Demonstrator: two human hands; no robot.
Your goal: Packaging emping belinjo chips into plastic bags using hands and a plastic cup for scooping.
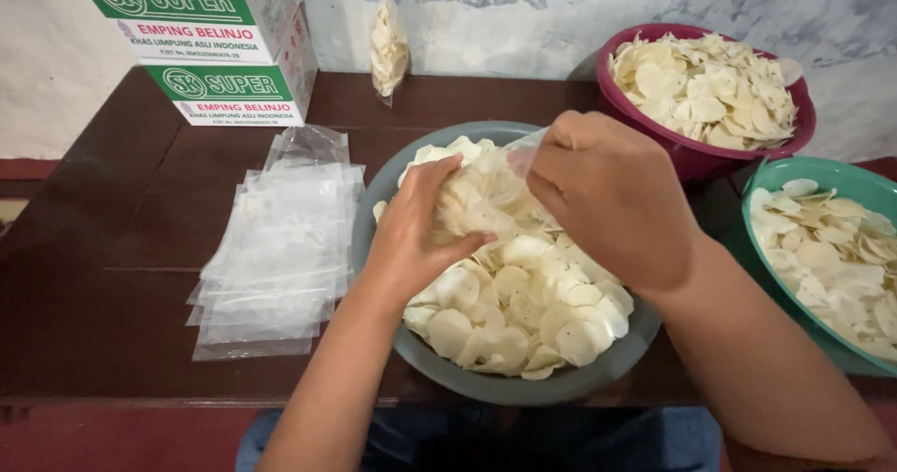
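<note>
A grey bowl (523,388) heaped with pale round chips (523,308) sits on the dark wooden table in front of me. Over it, my left hand (416,229) grips the side of a clear plastic bag (486,187) that has chips inside. My right hand (612,196) is bunched at the bag's mouth, fingers closed and pointing down into it. Whether chips are in those fingers is hidden.
A stack of empty clear plastic bags (280,248) lies to the left. Green-and-white cartons (210,42) stand at the back left, with a filled bag of chips (389,47) leaning on the wall. A maroon bowl (691,150) and a teal bowl (775,168) of chips stand at right.
</note>
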